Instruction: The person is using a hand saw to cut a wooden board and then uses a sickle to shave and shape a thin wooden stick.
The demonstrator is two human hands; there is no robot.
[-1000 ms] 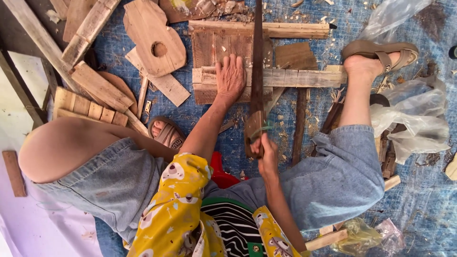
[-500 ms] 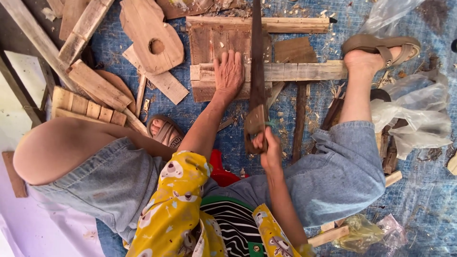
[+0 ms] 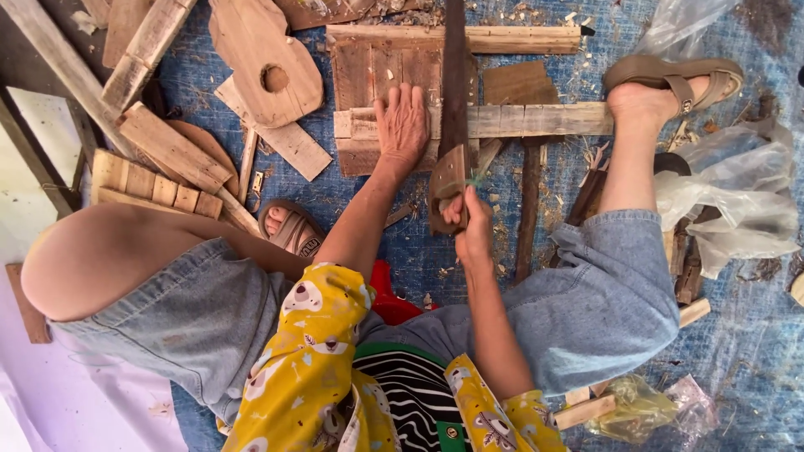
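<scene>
My left hand lies flat, fingers spread, on a pale wooden plank that crosses a slatted wooden board. My right hand grips the wooden handle of a hand saw. Its dark blade runs away from me across the plank, just right of my left hand. My right foot in a brown sandal rests on the plank's right end.
Wood offcuts and slats lie at the left, with a cut-out board with a round hole. My left sandalled foot is tucked under my knee. Clear plastic bags lie at the right on a blue tarp.
My right hand and the saw have moved forward and back along the cut, ending slightly farther from me. My left hand stays pressed on the plank.
</scene>
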